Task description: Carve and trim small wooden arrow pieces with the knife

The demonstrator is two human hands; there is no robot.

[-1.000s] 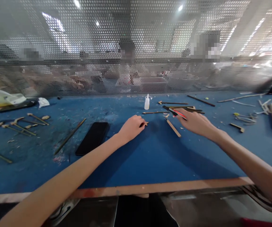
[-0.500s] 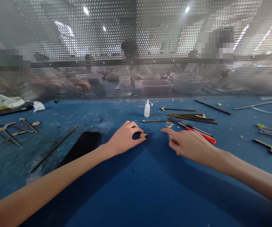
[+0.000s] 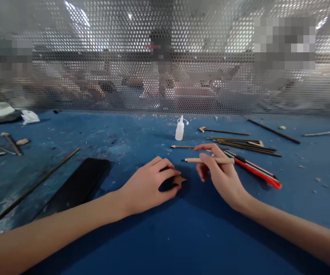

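Two hands at work over a blue tabletop (image 3: 182, 229)

Left hand (image 3: 149, 187) pinches a small wooden star (image 3: 179, 180); at its 2 o'clock, right hand (image 3: 220, 173) grips a pale wooden stick (image 3: 210, 160), level above the tabletop.

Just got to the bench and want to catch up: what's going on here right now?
A person works at a blue table behind a perforated screen. Their left hand pinches a small star-shaped wooden piece against the table, while the right hand holds a thin wooden stick level just above it. A red utility knife lies beside the right hand, a small white glue bottle stands further back, and a black phone lies to the left.
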